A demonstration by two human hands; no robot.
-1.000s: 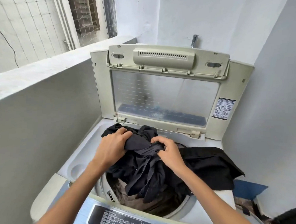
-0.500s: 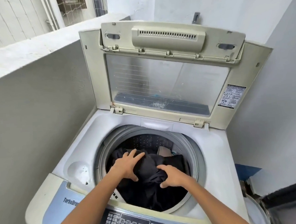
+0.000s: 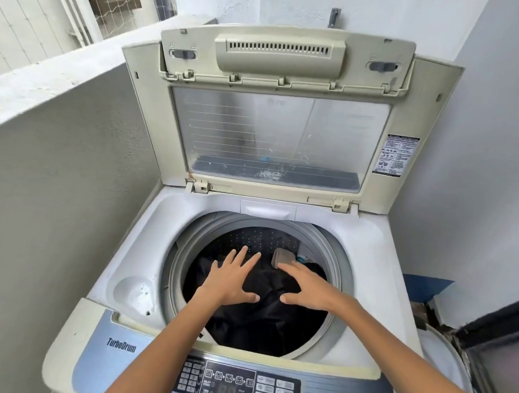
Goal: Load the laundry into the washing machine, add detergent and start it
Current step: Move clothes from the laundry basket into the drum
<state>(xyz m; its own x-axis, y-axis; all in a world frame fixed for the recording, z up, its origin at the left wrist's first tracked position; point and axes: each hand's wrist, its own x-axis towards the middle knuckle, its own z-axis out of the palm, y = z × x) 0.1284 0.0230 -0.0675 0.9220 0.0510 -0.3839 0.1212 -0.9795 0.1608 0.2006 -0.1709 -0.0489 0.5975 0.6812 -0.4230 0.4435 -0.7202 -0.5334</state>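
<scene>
A top-loading washing machine [image 3: 372, 250] stands with its lid [image 3: 278, 129] raised upright. Dark laundry [image 3: 259, 325] lies inside the grey-rimmed drum [image 3: 177, 260]. My left hand [image 3: 232, 279] hovers over the drum's left half, fingers spread, holding nothing. My right hand [image 3: 305, 287] is beside it over the right half, also spread and empty. A beige piece [image 3: 282, 258] shows at the drum's back right. The control panel [image 3: 241, 383] runs along the near edge. No detergent is in view.
A grey half-wall [image 3: 55, 177] is close on the left and a white wall [image 3: 477, 185] on the right. A round recess [image 3: 131, 293] sits in the machine's top at left. A dark-framed object [image 3: 506, 342] stands at the lower right.
Both hands pushed the dark clothes from the rim down into the drum, then let go and opened flat above them. The view has moved closer to the machine.
</scene>
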